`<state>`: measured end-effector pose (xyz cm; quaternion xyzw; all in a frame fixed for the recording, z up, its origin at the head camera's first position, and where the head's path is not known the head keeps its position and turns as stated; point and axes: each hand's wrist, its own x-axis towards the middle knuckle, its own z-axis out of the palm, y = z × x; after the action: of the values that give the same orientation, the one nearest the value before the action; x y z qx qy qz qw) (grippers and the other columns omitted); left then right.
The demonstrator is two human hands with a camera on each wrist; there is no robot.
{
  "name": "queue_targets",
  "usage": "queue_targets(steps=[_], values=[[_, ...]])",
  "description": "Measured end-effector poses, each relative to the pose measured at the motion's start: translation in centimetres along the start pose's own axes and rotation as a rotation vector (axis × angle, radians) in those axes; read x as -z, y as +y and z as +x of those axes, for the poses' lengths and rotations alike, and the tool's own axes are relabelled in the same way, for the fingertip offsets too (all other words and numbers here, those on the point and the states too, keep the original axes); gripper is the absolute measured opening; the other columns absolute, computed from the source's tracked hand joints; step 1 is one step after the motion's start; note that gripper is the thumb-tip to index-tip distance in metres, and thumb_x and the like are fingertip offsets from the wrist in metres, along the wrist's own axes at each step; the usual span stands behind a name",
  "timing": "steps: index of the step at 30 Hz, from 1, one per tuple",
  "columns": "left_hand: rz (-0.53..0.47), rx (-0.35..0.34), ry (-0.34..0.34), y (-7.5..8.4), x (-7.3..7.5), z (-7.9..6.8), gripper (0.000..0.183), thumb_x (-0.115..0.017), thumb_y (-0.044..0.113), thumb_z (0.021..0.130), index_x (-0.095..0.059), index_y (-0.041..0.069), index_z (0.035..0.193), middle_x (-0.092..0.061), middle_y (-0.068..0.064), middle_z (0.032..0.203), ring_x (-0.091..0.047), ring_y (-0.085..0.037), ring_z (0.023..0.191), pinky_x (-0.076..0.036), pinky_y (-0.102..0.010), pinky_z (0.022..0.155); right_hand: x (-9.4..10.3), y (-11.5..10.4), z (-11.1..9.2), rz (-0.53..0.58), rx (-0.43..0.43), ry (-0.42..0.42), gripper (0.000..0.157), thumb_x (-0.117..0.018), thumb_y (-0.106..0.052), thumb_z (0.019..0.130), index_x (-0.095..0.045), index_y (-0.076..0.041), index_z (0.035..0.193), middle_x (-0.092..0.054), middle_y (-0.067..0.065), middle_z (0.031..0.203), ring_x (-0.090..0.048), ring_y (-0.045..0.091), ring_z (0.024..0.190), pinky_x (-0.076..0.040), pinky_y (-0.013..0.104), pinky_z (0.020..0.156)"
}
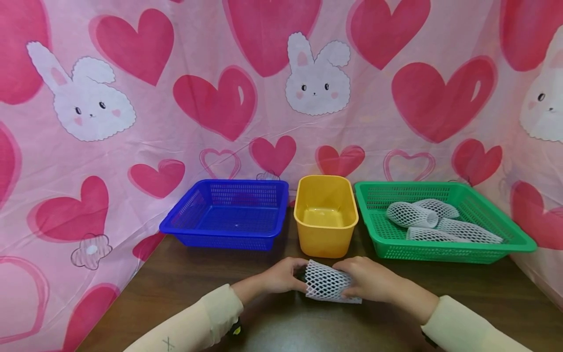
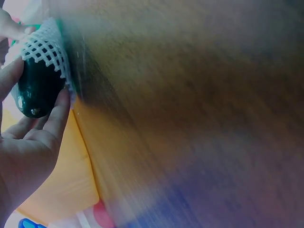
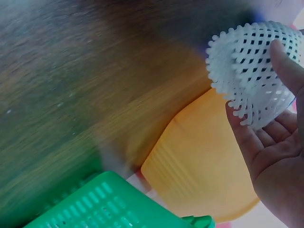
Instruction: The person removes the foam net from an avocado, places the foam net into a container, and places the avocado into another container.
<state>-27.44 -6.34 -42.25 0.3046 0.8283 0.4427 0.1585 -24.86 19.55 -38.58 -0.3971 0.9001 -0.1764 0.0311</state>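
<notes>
White net (image 1: 327, 282), likely soft, suits right fingers (image 3: 244, 135) pinching its three-o'clock side; left fingers (image 2: 58, 114) grip slick-looking fruit (image 2: 37, 85) at nine.

"What stands on the table (image 1: 299, 325)?"
"A tub (image 1: 326, 241), between left basket (image 1: 228, 241) and right basket (image 1: 440, 252) (nets (image 1: 410, 214) lie in the latter)."
"And before the tub?"
"Another net (image 1: 325, 283), between left hand (image 1: 283, 277) and right hand (image 1: 370, 279)."
</notes>
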Motion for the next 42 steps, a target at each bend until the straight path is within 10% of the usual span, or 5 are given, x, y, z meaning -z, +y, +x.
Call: queue_targets(steps=[9, 42], values=[[0.031, 0.013, -0.003, 0.2, 0.0, 0.0, 0.052, -0.081, 0.005, 0.075, -0.062, 0.001, 0.124, -0.066, -0.002, 0.116, -0.057, -0.009, 0.108, -0.042, -0.025, 0.096, -0.2, -0.2, 0.4, -0.035, -0.011, 0.028, 0.028, -0.086, -0.028, 0.072, -0.071, -0.012, 0.089, -0.063, -0.014, 0.077, -0.055, -0.001, 0.065, -0.052, 0.024, 0.061], [-0.026, 0.028, 0.047, 0.3, 2.5, -1.1, 0.05, -0.082, 0.015, 0.079, -0.063, 0.009, 0.125, -0.066, 0.0, 0.118, -0.06, -0.012, 0.103, -0.047, -0.031, 0.092, 1.8, 0.4, -1.0, -0.073, -0.023, 0.143, 0.014, -0.081, -0.016, 0.078, -0.072, -0.016, 0.088, -0.065, -0.015, 0.079, -0.057, -0.001, 0.069, -0.053, 0.026, 0.064]])
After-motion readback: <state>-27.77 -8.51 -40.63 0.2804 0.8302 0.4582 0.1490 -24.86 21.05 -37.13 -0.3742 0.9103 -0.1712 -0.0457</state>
